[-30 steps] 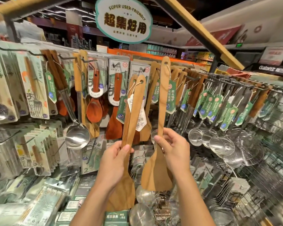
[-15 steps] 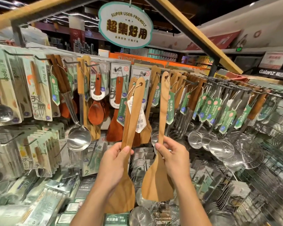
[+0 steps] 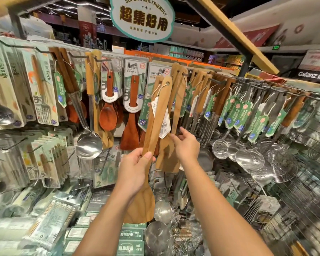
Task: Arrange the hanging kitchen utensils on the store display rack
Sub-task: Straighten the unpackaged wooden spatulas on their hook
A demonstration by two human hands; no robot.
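Now the wooden spatula (image 3: 171,130) that the right hand (image 3: 187,145) lifted a second ago hangs on the rack hook (image 3: 187,73), far centre; that hand only touches its handle with loose, spread fingers. The left hand (image 3: 135,167) still grips two flat, smooth wooden turners (image 3: 151,137), paper tag (image 3: 162,119) dangling.

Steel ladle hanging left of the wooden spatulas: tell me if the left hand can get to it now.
Probably not yet: the left hand grips two wooden spatulas. The steel ladle itself hangs unobstructed at the front.
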